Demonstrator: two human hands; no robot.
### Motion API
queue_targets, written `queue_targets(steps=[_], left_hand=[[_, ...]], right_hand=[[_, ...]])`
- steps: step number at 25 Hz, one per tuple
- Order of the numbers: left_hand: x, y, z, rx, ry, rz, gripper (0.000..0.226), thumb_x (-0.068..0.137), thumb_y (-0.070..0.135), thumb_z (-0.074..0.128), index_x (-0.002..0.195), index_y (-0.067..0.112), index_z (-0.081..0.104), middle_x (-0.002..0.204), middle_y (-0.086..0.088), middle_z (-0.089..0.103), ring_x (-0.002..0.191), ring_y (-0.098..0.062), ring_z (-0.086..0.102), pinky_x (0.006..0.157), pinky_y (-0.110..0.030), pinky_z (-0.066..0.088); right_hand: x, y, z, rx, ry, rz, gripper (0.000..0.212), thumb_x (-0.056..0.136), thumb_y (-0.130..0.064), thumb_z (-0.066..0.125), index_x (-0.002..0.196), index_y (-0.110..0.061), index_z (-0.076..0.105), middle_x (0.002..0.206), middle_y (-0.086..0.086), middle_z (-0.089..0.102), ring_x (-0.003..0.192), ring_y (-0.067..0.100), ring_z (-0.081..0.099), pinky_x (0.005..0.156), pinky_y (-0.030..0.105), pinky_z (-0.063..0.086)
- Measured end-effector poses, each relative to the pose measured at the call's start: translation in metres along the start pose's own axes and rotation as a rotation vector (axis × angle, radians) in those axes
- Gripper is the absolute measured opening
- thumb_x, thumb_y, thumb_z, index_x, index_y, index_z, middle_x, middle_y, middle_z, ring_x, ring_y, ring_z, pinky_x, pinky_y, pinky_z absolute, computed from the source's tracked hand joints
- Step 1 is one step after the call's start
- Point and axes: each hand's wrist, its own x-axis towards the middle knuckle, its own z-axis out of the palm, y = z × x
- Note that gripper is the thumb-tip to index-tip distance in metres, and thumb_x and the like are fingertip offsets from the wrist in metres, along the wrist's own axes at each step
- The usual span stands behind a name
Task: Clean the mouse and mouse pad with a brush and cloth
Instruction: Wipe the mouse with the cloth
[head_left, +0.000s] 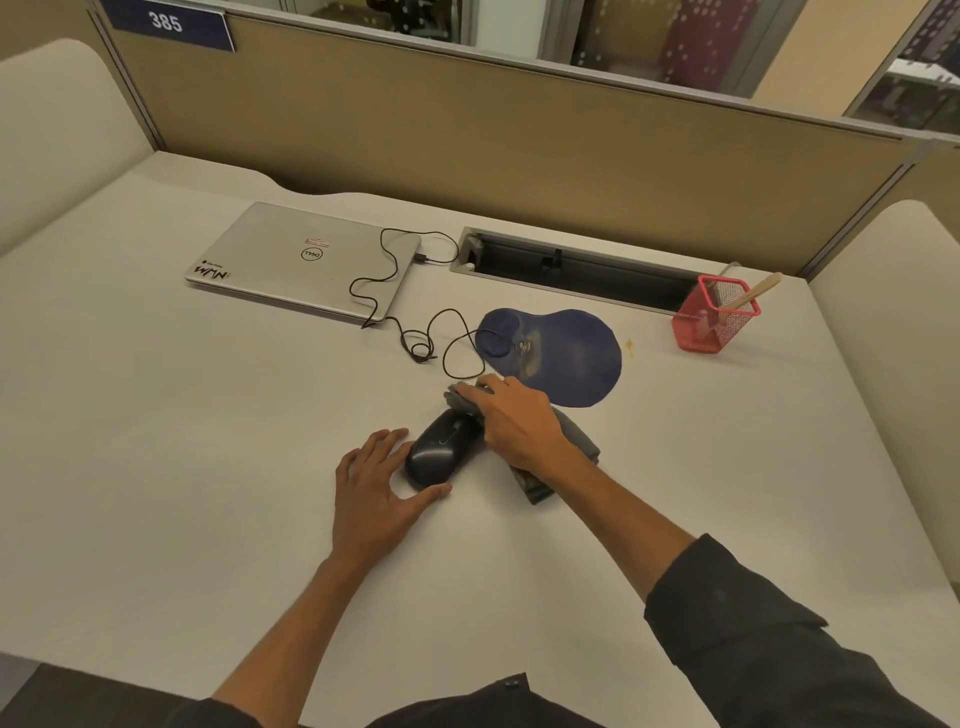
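A black wired mouse lies on the white desk in front of me. My left hand steadies it, fingers straight along its left side and thumb under its near end. My right hand presses a grey cloth against the mouse's right side and front; the cloth pokes out beyond the fingertips and under the wrist. A blue mouse pad with pale smudges lies just beyond my right hand. The brush with a wooden handle stands in a red mesh holder at the far right.
A closed silver laptop sits at the back left, with the mouse's black cable looping from its side. A cable slot opens in the desk behind the pad. Partition walls enclose the desk. A small yellow crumb lies beside the pad.
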Motion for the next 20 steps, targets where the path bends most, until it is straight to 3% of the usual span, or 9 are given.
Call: queue_targets(steps=[3,9,12,15,18,20], left_hand=[[0.000,-0.001,0.001,-0.003,0.007,0.015,0.084,0.068,0.080,0.050,0.128,0.022,0.058,0.140,0.005,0.051,0.136,-0.014,0.036,0.111,-0.042,0.026],[0.000,0.001,0.000,-0.007,0.001,0.006,0.085,0.068,0.079,0.050,0.130,0.022,0.057,0.142,0.004,0.050,0.138,-0.015,0.035,0.112,-0.040,0.022],[-0.001,0.001,-0.001,0.001,-0.005,-0.001,0.087,0.067,0.080,0.049,0.131,0.022,0.056,0.143,0.004,0.049,0.139,-0.014,0.033,0.114,-0.041,0.022],[0.000,0.003,-0.001,0.006,-0.001,-0.002,0.086,0.068,0.080,0.048,0.130,0.022,0.056,0.142,0.004,0.049,0.138,-0.014,0.034,0.113,-0.040,0.021],[0.000,0.002,-0.001,0.007,0.003,0.012,0.086,0.068,0.081,0.047,0.128,0.021,0.058,0.140,0.004,0.051,0.137,-0.015,0.036,0.111,-0.041,0.024],[0.000,0.003,-0.001,0.016,0.001,0.021,0.086,0.068,0.081,0.046,0.128,0.020,0.058,0.140,0.004,0.051,0.137,-0.015,0.036,0.111,-0.041,0.025]], right_hand=[[-0.015,-0.007,0.010,-0.014,-0.013,-0.068,0.055,0.084,-0.016,0.063,0.135,-0.027,0.043,0.133,0.009,0.048,0.104,0.028,0.052,0.074,0.037,0.046],[-0.010,0.000,0.014,-0.070,0.001,0.023,0.048,0.088,-0.015,0.059,0.134,-0.024,0.049,0.145,0.006,0.036,0.119,0.027,0.041,0.088,0.038,0.042],[-0.003,0.007,0.000,0.023,-0.018,0.048,0.041,0.086,-0.020,0.060,0.127,-0.027,0.056,0.136,0.001,0.047,0.112,0.024,0.046,0.083,0.036,0.044],[-0.001,0.008,-0.013,0.242,0.089,0.176,0.043,0.085,-0.018,0.060,0.126,-0.028,0.056,0.123,0.000,0.058,0.101,0.023,0.055,0.079,0.038,0.049],[-0.017,-0.002,-0.002,0.170,0.105,0.062,0.043,0.084,-0.019,0.062,0.126,-0.028,0.056,0.116,0.001,0.063,0.095,0.022,0.058,0.075,0.032,0.047],[-0.026,-0.005,0.010,0.149,0.065,0.048,0.045,0.085,-0.017,0.063,0.129,-0.025,0.054,0.126,0.005,0.058,0.104,0.025,0.054,0.083,0.035,0.045]])
